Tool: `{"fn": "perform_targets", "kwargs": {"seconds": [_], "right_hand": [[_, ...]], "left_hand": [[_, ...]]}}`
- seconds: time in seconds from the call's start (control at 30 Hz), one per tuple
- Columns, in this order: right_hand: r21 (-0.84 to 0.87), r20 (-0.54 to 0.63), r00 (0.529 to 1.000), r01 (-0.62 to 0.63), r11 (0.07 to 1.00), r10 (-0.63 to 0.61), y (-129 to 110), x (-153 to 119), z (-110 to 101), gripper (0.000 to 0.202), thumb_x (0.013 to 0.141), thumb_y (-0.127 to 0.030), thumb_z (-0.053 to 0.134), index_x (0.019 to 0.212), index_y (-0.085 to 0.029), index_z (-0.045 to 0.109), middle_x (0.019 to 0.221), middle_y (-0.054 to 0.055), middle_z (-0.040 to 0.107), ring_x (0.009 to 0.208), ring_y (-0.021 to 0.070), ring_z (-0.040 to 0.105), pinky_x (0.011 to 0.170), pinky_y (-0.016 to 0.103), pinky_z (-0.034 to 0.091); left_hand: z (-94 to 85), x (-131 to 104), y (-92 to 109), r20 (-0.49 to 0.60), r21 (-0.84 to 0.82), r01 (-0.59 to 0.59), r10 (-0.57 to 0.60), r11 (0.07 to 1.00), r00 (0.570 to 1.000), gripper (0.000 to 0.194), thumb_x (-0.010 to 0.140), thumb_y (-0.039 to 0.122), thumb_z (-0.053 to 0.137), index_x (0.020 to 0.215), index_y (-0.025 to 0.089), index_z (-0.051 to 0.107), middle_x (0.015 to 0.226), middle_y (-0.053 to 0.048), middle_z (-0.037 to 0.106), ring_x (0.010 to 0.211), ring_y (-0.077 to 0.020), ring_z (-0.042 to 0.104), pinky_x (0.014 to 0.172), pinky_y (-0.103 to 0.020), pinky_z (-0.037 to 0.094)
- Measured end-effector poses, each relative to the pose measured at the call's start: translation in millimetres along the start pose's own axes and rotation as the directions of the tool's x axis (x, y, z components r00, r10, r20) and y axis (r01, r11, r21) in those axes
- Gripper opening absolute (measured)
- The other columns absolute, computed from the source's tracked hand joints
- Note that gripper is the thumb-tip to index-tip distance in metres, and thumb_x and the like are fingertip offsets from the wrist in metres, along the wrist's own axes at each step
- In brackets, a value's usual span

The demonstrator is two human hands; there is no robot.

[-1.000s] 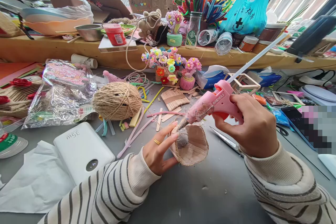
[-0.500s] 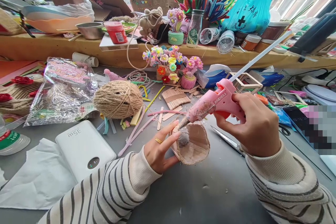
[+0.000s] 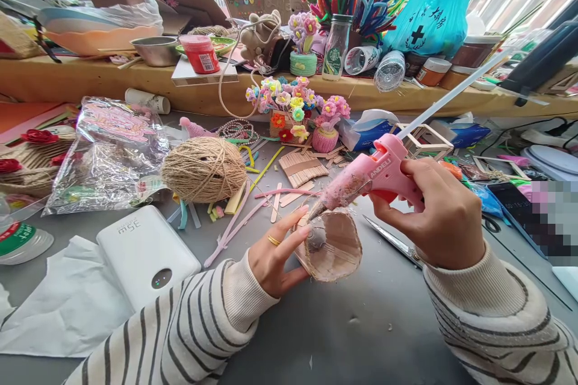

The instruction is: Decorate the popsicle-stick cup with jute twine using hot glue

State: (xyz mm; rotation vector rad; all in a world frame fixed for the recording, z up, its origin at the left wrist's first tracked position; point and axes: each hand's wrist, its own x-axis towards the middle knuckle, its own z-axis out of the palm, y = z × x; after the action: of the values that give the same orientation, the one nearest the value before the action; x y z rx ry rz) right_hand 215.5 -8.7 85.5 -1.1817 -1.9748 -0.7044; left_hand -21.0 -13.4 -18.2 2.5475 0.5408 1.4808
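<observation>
My left hand grips a small hollow cup of light wood with a twine-bound rim by its left side, its open mouth turned toward me. Something grey shows inside it. Wrapped round the handle of a pink glue gun is my right hand, one finger near the trigger. The gun's metal nozzle touches or almost touches the cup's upper left rim, beside my left fingertips. A long translucent glue stick juts from the gun's back. Whether glue comes out is too small to tell.
Left of my hands lie a twine ball and a white power bank. Craft sticks lie behind the cup. Scissors rest below my right hand, a phone farther right. A crowded shelf runs across the back.
</observation>
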Motion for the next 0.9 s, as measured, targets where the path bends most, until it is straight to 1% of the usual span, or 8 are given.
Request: {"fn": "perform_targets", "kwargs": {"seconds": [0.07,0.2,0.27,0.47,0.7,0.9], "right_hand": [[0.004,0.002,1.0,-0.002,1.0,0.002,0.2,0.2,0.1,0.022,0.073,-0.023,0.064,0.088,-0.016,0.051,0.073,0.009,0.063,0.064,0.0225,0.061,0.054,0.033,0.047],[0.003,-0.002,1.0,0.004,1.0,-0.004,1.2,0.5,0.9,0.021,0.072,-0.021,0.064,0.088,-0.014,0.053,0.072,0.009,0.063,0.064,0.0218,0.062,0.054,0.031,0.047],[0.006,-0.019,1.0,0.012,1.0,-0.012,2.0,0.4,1.6,0.021,0.071,-0.022,0.064,0.087,-0.014,0.053,0.071,0.009,0.063,0.063,0.0212,0.062,0.053,0.03,0.047],[-0.02,-0.029,0.999,0.015,1.0,-0.016,3.6,-0.5,2.4,0.022,0.07,-0.024,0.063,0.087,-0.012,0.055,0.071,0.009,0.064,0.063,0.0203,0.062,0.054,0.029,0.047],[-0.034,-0.041,0.999,0.025,0.999,-0.026,4.1,-0.3,3.2,0.021,0.071,-0.025,0.062,0.087,-0.013,0.055,0.069,0.007,0.063,0.061,0.0196,0.061,0.052,0.028,0.047],[-0.02,-0.03,1.0,0.001,1.0,-0.002,3.8,-1.8,2.8,0.025,0.072,-0.027,0.062,0.093,-0.016,0.054,0.074,0.007,0.064,0.066,0.0214,0.062,0.055,0.03,0.049]], "left_hand": [[0.3,-0.9,-0.2,0.014,-0.005,-0.002,0.003,1.0,1.0,0.075,0.083,0.026,0.062,0.145,0.018,0.021,0.146,-0.016,0.036,0.13,-0.0285,0.043,0.102,-0.048,0.045],[3.2,-3.4,0.2,-0.026,-0.025,0.027,-0.028,0.999,0.999,0.071,0.083,0.027,0.061,0.144,0.019,0.024,0.146,-0.015,0.037,0.13,-0.0288,0.043,0.103,-0.05,0.044],[4.4,-3.7,0.4,-0.042,-0.031,0.026,-0.027,0.999,0.999,0.07,0.084,0.028,0.06,0.144,0.019,0.026,0.145,-0.016,0.039,0.13,-0.0288,0.044,0.104,-0.049,0.044],[3.5,-1.3,-0.3,-0.036,-0.016,0.006,-0.007,1.0,0.999,0.071,0.083,0.028,0.061,0.144,0.017,0.025,0.144,-0.016,0.04,0.129,-0.0279,0.045,0.103,-0.047,0.045],[3.6,-1.5,-0.2,-0.043,-0.014,0.007,-0.008,1.0,0.999,0.072,0.082,0.027,0.061,0.144,0.017,0.025,0.144,-0.017,0.04,0.129,-0.0279,0.044,0.104,-0.047,0.044],[4.7,-3.1,-1.8,-0.05,-0.018,0.011,-0.012,1.0,0.999,0.07,0.082,0.026,0.061,0.143,0.017,0.027,0.143,-0.019,0.04,0.13,-0.0291,0.044,0.102,-0.049,0.045]]}}
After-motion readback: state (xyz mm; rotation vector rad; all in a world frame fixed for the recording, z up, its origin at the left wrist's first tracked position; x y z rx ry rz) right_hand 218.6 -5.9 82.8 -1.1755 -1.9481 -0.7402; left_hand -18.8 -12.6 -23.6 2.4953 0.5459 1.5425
